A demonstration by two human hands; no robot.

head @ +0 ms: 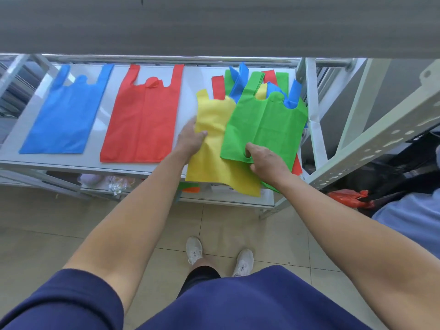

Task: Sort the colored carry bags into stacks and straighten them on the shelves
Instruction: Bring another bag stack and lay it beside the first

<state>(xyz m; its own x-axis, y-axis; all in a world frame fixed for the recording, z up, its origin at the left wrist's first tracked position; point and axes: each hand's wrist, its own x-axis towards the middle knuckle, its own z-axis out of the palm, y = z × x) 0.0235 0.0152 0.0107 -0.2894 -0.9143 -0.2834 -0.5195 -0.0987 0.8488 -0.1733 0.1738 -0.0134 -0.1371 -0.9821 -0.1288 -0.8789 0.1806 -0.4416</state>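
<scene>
Blue bag (64,115) and red bag (142,120) lie sorted. Right of the red bag, left hand (190,139) grips the yellow bag (214,167), right hand (267,163) pinches the green bag (264,125); mixed pile (241,83) remains.

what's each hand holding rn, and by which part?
Left hand pinches the yellow carry bag at its left edge, thumb on top. Right hand pinches the green carry bag at its bottom edge, thumb on top.
</scene>
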